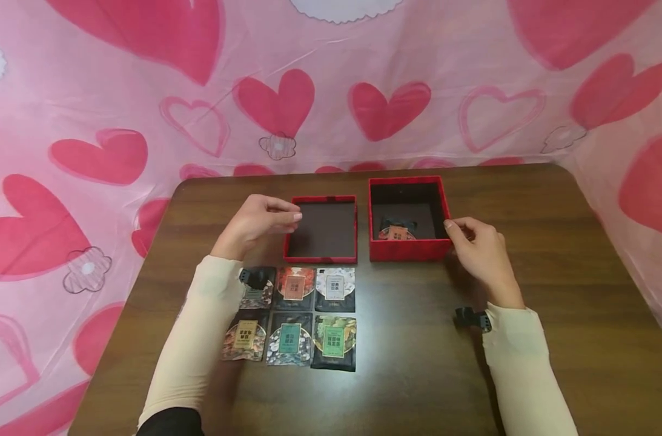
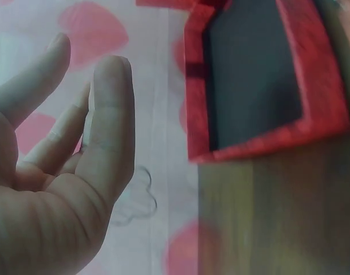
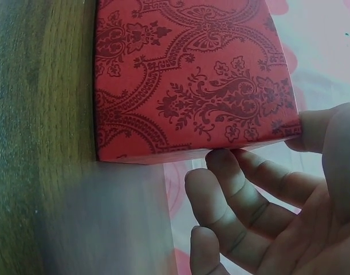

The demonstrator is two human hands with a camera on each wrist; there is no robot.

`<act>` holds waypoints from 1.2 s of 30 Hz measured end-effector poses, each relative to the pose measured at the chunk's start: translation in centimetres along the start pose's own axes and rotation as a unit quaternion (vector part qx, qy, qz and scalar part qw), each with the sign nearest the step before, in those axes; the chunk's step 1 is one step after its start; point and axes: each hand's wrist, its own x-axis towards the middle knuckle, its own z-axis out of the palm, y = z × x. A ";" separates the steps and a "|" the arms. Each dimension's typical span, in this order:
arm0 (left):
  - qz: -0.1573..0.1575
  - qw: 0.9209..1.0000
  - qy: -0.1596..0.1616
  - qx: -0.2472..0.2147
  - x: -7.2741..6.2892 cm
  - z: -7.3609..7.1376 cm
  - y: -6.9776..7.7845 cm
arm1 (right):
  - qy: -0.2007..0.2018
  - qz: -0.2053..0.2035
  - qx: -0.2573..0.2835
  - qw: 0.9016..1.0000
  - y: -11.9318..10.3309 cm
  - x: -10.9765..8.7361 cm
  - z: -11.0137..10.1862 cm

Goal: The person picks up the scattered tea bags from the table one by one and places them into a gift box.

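1. Writing first: there are six sachets at the near left of the tabletop, laid face up in two rows of three. The green-labelled sachet at near right looks like it ends in 乌龙茶; the rest is too small for me to read for sure.
2. The others have little Chinese-character labels too: teal-labelled sachet in the near middle, yellow-labelled sachet at near left, red sachet in the far middle, white sachet at far right. Labels run near to far, tops pointing far. The dark sachet at far left is half hidden by the left wrist.
3. The red box sits far right, opening up, looking roughly square, so its long axis is hard to call. Dark damask pattern on the near wall. Inside lies an orange-labelled sachet, text too tiny.
4. Right hand has the box pinched at its right side, thumb on the rim, fingertips against the wall.
5. Left hand is loosely bent with nothing in it, just left of the shallow red tray, which lies dark inside up, left of the box.
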 end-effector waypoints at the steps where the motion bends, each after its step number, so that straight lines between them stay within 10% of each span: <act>1: -0.001 1.000 0.004 0.003 -0.3 -0.3 -0.3 | -0.001 0.001 0.002 1.000 0.0 0.0 0.0; 36: -0.086 0.994 0.055 0.028 -5.9 -7.8 -10.1 | -0.004 0.012 0.002 1.000 -0.1 0.1 0.0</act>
